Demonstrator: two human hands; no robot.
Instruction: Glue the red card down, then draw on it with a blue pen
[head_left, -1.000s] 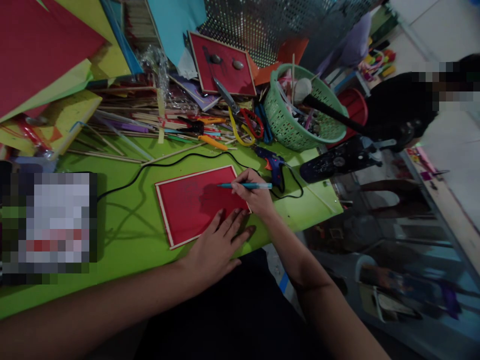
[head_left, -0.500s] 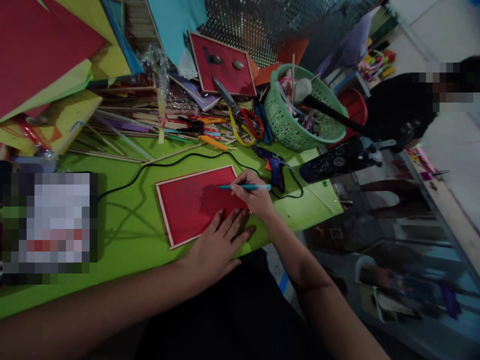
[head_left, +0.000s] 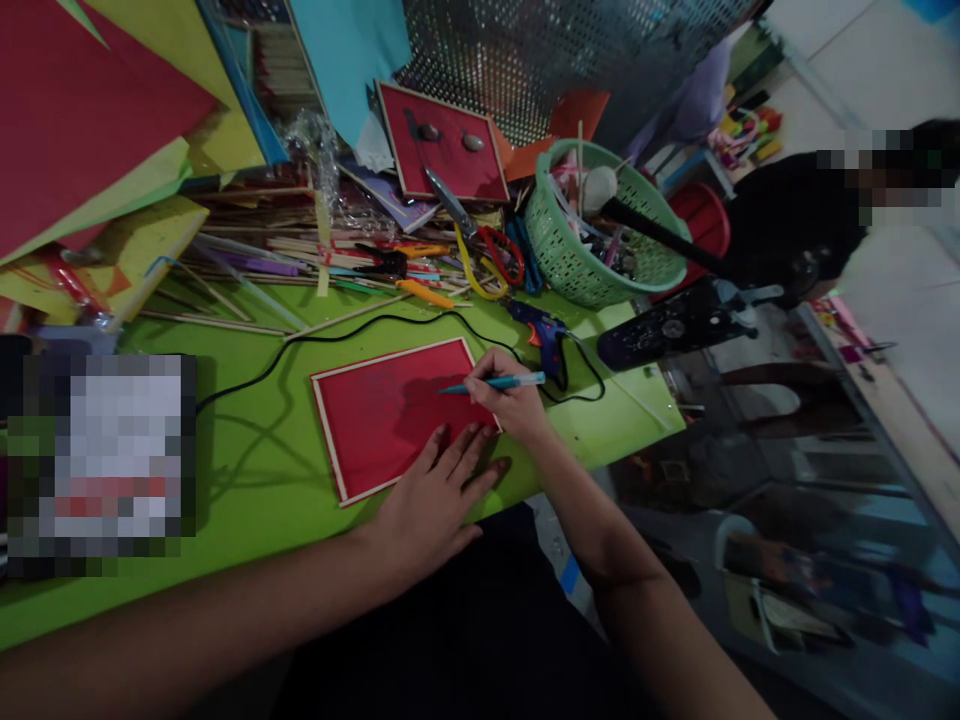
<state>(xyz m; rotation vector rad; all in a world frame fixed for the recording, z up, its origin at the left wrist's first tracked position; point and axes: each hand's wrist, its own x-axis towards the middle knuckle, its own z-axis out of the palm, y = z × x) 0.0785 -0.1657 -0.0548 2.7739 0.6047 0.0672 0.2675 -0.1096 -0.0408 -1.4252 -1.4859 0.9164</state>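
Note:
A red panel (head_left: 375, 430) edged with thin pale wooden strips lies on the green tabletop (head_left: 255, 470). My left hand (head_left: 442, 480) rests flat across its near right edge, fingers spread. Between the fingers of my right hand (head_left: 510, 398) is a teal pen (head_left: 517, 381), its tip pointing left over the panel. Faint dark lines show on the red surface near the pen. Whether the tip touches the panel I cannot tell. Just beyond my right hand lies a blue glue gun (head_left: 550, 337) with a black cord.
Behind the panel are orange-handled pliers (head_left: 397, 262), scissors (head_left: 457, 205) and many thin sticks (head_left: 285, 250). A green basket (head_left: 577, 265) of supplies and a dark bottle (head_left: 645, 330) stand at right. A second red framed panel (head_left: 450, 165) leans at the back. A person (head_left: 795, 220) is beyond the table.
The pen and my right hand have shifted very slightly over the panel. My left hand stays in place on the panel; the whole view has tipped a little.

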